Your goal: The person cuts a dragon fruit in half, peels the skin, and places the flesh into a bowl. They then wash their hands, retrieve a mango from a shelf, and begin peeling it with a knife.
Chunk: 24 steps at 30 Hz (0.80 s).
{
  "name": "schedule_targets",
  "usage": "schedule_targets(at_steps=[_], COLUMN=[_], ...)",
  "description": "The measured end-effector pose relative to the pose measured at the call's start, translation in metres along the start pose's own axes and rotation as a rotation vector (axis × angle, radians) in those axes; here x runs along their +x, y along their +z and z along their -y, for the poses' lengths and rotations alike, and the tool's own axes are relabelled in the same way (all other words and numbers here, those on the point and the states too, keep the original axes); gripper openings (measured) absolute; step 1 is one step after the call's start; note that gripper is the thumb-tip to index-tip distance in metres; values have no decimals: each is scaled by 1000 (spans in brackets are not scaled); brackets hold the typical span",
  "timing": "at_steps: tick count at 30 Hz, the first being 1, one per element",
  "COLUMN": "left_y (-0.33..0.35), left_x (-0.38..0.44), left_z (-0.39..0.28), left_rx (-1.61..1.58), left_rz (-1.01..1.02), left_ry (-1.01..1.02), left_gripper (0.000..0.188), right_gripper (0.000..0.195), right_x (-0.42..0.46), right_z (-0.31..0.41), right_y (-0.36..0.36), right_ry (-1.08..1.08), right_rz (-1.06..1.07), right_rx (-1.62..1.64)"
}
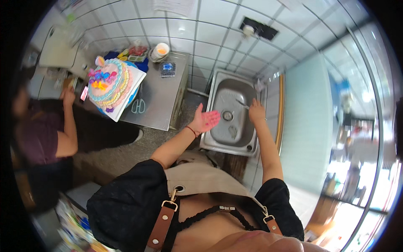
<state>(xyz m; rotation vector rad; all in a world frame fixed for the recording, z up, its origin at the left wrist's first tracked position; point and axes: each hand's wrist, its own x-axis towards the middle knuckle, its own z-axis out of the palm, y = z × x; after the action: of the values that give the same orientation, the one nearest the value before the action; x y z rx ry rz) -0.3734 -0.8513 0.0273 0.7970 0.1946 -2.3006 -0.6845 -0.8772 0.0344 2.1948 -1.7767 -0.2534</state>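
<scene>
Palm up, my left hand (pixel 206 121) is held over the left rim of a stainless steel sink (pixel 217 89), fingers extended and thumb apart. Pink colour covers its palm and fingers, and nothing lies in it. My right hand (pixel 257 111) is at the sink's right side, fingers bent, beside a thin metal piece (pixel 242 103) that looks like a tap spout. Whether the fingers grip a tap handle is hidden by the hand. A round drain (pixel 227 116) lies in the basin, with a pale, flat patch (pixel 233 131) below it.
A decorated two-tier cake (pixel 108 82) stands on a white board (pixel 129 97) on the steel table (pixel 157 104). A white cup (pixel 162 49) and a dark-blue packet (pixel 167 69) sit behind. Another person (pixel 47 132) is at the left. A glass partition (pixel 305 119) rises at right.
</scene>
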Motion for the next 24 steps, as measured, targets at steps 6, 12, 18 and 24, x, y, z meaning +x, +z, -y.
schedule_targets(at_steps=[6, 12, 18, 24], left_y=[22, 19, 47, 82], left_x=[40, 75, 127, 180], left_z=[24, 24, 16, 29], left_rx=[8, -39, -6, 46], left_rz=[-52, -143, -139, -175], left_ry=[-21, 56, 47, -1], left_gripper=[100, 96, 93, 74], right_gripper=[41, 24, 35, 43], right_x=[118, 158, 128, 75], right_z=[-109, -88, -89, -91], right_y=[171, 173, 107, 63], right_ry=[-109, -133, 109, 357], right_rz=[-78, 129, 388, 179], right_rx=[136, 16, 126, 552])
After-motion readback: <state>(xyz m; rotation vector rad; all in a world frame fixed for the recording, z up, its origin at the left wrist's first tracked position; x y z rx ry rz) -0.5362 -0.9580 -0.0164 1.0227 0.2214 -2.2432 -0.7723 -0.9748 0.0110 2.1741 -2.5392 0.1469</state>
